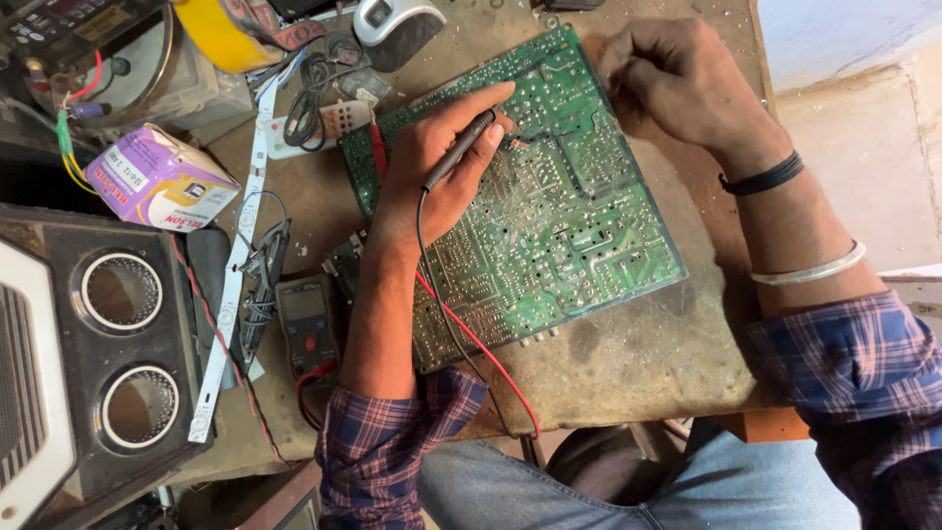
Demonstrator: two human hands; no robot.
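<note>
- L hand (432, 167) mid-frame, clamped pen-style on black probe (458, 149), tip on green circuit board (569, 245).
- R hand (677, 83) upper right, fingers curled together at board edge; held item can't tell.
- Multimeter (306, 324) lower left.

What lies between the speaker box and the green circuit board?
In the head view, a white strip and a multimeter lie between the speaker box and the board.

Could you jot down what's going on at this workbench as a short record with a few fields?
Left hand: holds a black probe, tip on the board
Right hand: rests closed on the board's far edge
Board: green circuit board, solder side up
Leads: red and black wires run toward the person
Nearby: multimeter, speaker cabinet, purple box
Surface: worn brown table
</note>
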